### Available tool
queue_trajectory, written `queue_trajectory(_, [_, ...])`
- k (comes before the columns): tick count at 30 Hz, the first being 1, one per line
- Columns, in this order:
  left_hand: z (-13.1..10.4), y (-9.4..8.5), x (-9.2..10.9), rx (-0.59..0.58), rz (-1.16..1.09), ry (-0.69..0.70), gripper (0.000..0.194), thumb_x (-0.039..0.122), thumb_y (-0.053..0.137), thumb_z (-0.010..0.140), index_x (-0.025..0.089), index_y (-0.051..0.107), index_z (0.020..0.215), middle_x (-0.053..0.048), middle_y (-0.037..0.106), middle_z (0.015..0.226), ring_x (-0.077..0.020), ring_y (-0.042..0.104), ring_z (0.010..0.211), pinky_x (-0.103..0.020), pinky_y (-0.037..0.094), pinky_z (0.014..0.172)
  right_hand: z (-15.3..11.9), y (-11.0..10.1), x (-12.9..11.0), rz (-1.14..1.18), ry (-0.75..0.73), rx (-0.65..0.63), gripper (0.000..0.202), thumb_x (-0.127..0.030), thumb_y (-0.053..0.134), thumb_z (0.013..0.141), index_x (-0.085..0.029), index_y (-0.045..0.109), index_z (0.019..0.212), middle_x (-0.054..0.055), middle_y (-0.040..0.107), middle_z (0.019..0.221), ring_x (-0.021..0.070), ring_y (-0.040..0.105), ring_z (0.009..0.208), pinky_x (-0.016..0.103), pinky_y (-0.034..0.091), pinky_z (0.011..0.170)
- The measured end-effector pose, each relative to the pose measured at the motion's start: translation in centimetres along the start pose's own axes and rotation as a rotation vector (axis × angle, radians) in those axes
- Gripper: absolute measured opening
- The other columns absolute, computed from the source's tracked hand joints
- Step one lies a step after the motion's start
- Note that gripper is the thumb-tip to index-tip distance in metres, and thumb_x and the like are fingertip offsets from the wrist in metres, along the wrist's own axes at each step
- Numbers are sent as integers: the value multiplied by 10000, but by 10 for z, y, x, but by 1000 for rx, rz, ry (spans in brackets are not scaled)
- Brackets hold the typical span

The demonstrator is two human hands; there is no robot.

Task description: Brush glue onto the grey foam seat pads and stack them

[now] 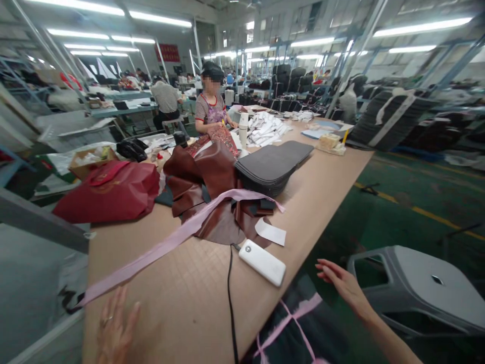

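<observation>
My left hand (113, 328) lies flat and open on the brown worktable (182, 293) near its front edge, just below a long pink strip of fabric (162, 247). My right hand (341, 283) hovers open off the table's right edge, above my lap, holding nothing. A white power bank (262, 261) with a black cable (230, 303) lies between my hands. Beyond it is a pile of dark red leather pieces (212, 187) and a small white paper piece (271, 232).
A stack of dark grey foam panels (275, 167) and a red bag (109, 192) flank the leather. A person in a striped shirt (210, 108) works at the far end. A grey plastic stool (420, 288) stands at my right on the green floor.
</observation>
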State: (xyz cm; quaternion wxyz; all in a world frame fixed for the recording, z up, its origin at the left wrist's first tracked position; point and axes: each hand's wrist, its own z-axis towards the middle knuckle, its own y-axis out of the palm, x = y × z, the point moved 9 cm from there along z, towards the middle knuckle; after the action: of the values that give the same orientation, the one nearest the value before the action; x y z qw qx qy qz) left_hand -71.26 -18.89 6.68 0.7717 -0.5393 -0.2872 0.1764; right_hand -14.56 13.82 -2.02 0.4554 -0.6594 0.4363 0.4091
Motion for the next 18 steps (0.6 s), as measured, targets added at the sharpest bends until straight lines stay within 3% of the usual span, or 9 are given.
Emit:
queue_trajectory(4, [-49, 32, 31, -66, -212, -38, 600, 393, 241, 849, 222, 191, 1421, -63, 343, 1439, -219, 154, 1377, -494, 212, 1119, -29, -12, 44, 45, 74, 21, 573, -597, 593, 669, -164, 600, 1043, 119, 682, 977, 253, 653, 798, 366, 535, 713])
queue_trajectory(9, [-86, 62, 59, -179, -295, -40, 586, 414, 256, 841, 200, 309, 1383, -78, 419, 1389, -226, 193, 1367, -481, 192, 1131, -62, -4, 67, 65, 119, -2, 522, -592, 585, 667, -199, 631, 1007, 78, 699, 909, 252, 652, 774, 361, 533, 694])
queue_trajectory(18, [-94, 59, 68, -58, -64, -138, 681, 497, 263, 804, 51, 429, 1291, -184, 446, 1343, -310, 277, 1326, -506, 253, 1083, -122, 63, 75, 178, 155, -153, 585, -657, 555, 684, -184, 665, 1011, 96, 692, 900, 222, 633, 698, 327, 511, 644])
